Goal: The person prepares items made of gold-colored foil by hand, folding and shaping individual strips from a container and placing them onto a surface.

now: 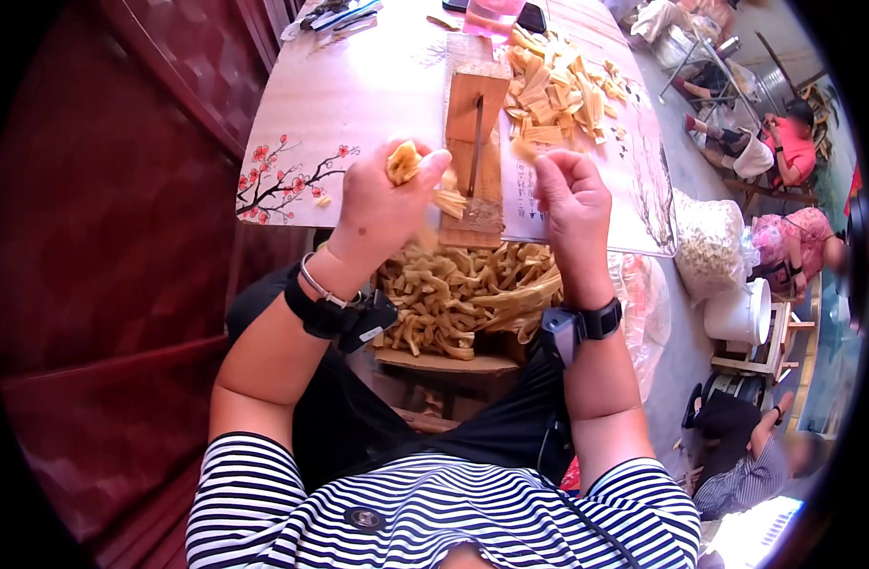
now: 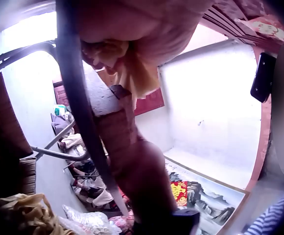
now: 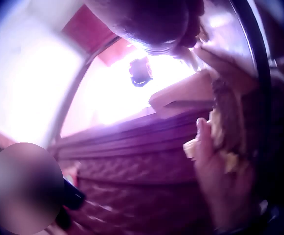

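My left hand [image 1: 382, 204] is curled round several yellow, folded strips [image 1: 403, 163], left of a wooden block [image 1: 477, 104] with a dark slot along it. In the left wrist view, pale yellow strips [image 2: 136, 78] hang from the curled fingers. To the block's right, my right hand [image 1: 577, 204] pinches a small, blurred yellow piece [image 1: 524, 151] between thumb and fingers. Cut-looking yellow pieces [image 1: 450, 202] lie against the block's left side near the table's front edge.
A pile of yellow pieces [image 1: 558, 90] covers the back right of the table [image 1: 306, 104]. Below the front edge, a box holds many brownish-yellow strips [image 1: 444, 294]. A pink container [image 1: 492, 17] stands at the back. Several people sit to the right, beside a white bucket [image 1: 738, 313].
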A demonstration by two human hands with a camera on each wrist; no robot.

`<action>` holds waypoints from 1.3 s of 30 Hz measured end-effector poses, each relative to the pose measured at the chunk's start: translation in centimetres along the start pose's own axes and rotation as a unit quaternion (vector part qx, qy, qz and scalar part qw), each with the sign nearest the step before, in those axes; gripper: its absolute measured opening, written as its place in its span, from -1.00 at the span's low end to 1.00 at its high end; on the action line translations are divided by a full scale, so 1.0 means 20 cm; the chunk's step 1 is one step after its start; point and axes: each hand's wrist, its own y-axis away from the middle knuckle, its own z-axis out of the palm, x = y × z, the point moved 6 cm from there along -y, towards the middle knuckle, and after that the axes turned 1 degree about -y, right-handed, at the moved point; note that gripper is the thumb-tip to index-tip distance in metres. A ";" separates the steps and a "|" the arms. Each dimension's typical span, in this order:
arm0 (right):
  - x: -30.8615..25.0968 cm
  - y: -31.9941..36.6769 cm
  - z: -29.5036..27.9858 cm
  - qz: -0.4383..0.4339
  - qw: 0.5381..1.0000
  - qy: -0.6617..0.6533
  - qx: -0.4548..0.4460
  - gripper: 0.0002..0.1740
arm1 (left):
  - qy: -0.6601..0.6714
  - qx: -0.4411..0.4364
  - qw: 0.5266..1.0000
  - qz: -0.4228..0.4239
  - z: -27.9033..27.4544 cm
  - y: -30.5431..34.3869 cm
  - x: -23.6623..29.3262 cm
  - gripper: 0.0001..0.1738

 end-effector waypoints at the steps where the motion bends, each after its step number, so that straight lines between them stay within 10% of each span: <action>1: -0.01 0.02 0.00 0.008 0.999 -0.050 0.004 -0.75 | 0.018 -0.007 0.999 0.029 -0.01 0.02 0.00 -0.89; 7: -0.14 0.10 0.08 -0.036 0.907 -0.392 -0.151 -0.68 | 0.181 -0.322 0.929 0.010 0.08 0.19 0.17 -0.77; 14: -0.19 0.22 0.20 -0.072 0.896 -0.317 -0.303 -0.82 | 0.503 -0.299 0.776 -0.234 0.22 0.33 0.12 -0.59; 22: -0.21 0.21 0.14 -0.145 0.955 -0.153 -0.209 -0.85 | 0.254 -0.203 0.943 -0.075 0.03 0.18 0.14 -0.77; 25: -0.25 0.20 0.12 -0.044 0.961 -0.205 -0.181 -0.82 | 0.215 -0.268 0.933 -0.105 0.03 0.19 0.17 -0.82; 29: -0.26 0.25 0.22 -0.088 0.960 0.029 -0.265 -0.82 | 0.156 -0.320 0.932 -0.064 0.10 0.22 0.15 -0.86; 39: -0.20 0.27 0.22 -0.102 0.983 -0.018 -0.148 -0.91 | 0.189 -0.354 0.902 -0.160 0.15 0.29 0.13 -0.84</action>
